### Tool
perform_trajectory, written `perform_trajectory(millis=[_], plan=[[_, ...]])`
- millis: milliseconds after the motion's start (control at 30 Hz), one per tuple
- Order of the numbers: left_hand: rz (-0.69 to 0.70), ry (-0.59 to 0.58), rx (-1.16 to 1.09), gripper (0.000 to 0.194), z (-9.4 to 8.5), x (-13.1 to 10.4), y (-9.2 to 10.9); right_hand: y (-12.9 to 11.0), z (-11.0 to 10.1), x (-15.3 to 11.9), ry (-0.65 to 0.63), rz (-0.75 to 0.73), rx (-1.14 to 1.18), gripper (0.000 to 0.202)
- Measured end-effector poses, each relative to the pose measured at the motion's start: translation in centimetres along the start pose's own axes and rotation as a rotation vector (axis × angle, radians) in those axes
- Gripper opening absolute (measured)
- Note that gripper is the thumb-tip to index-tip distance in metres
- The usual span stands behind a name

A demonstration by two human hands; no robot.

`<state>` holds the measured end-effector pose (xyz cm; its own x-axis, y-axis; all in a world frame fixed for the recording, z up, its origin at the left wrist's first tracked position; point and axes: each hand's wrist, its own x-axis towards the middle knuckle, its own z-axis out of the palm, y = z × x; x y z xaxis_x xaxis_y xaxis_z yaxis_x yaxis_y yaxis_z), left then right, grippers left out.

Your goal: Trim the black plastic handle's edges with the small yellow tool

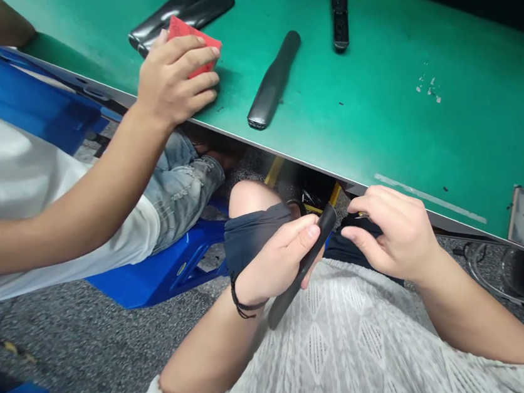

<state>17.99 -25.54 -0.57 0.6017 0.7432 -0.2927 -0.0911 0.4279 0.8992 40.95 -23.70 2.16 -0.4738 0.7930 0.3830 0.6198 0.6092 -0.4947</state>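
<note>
The left hand (276,261) is wrapped around a long black handle (299,274), fingers clamped on its upper part, thumb along the top. The handle sits in the person's lap, below the near edge of the green desk (375,114), tilted so that its upper end points toward the desk edge and its lower end lies against the white knitted top. The right hand (396,231) is just beside that upper end, with thumb and forefinger pinched together on something small and dark; what it is cannot be made out.

The work looks like fitting or picking at a small part at the handle's tip. To do it well, the left grip would best sit close to the tip, as it does now, so the end does not wobble, and the right fingertips should work in short, gentle moves, since the part is small and could drop to the floor under the desk.

Further along the desk from that edge lie a grey handle (273,81), a pair of glossy black handles (181,10) and a narrow black strip (340,11). A co-worker's hand (173,80) rests near the glossy pair, pressing a red pad (196,37) to the desk. Blue stools (157,271) stand under the desk's near side.
</note>
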Motion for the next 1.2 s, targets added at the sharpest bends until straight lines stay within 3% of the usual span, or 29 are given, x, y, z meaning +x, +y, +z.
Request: perform_trajectory(millis=[100, 233, 500, 667, 800, 1033, 1133, 1200], plan=[[-0.034, 0.044, 0.082, 0.049, 0.4, -0.3, 0.6, -0.2, -0.3, 0.6, -0.082, -0.028, -0.132, 0.038], [-0.05, 0.067, 0.142, 0.049, 0.6, -0.7, 1.1, -0.6, -0.3, 1.5, -0.105, -0.069, -0.257, 0.053], [-0.059, 0.136, 0.124, 0.052, 1.2, -0.6, 1.2, -0.7, -0.3, 1.9, -0.078, -0.138, -0.418, 0.056], [-0.062, 0.15, 0.073, 0.05, 1.6, -0.2, 1.0, -0.8, 0.4, 1.1, 0.028, -0.132, -0.451, 0.055], [-0.092, 0.188, 0.106, 0.051, 1.7, -0.1, 1.0, -1.0, 0.7, 0.6, 0.062, -0.085, -0.304, 0.05], [-0.04, 0.177, 0.323, 0.048, 1.7, -0.5, 1.8, -0.8, -0.6, 1.7, -0.087, 0.166, 0.314, 0.038], [-0.064, 0.156, 0.314, 0.047, 1.6, -0.5, 1.9, -0.3, -1.0, 2.2, 0.009, 0.358, 0.381, 0.028], [-0.078, 0.169, 0.285, 0.048, 1.6, -0.5, 1.8, 0.2, -1.2, 2.1, 0.079, 0.38, 0.313, 0.008]])
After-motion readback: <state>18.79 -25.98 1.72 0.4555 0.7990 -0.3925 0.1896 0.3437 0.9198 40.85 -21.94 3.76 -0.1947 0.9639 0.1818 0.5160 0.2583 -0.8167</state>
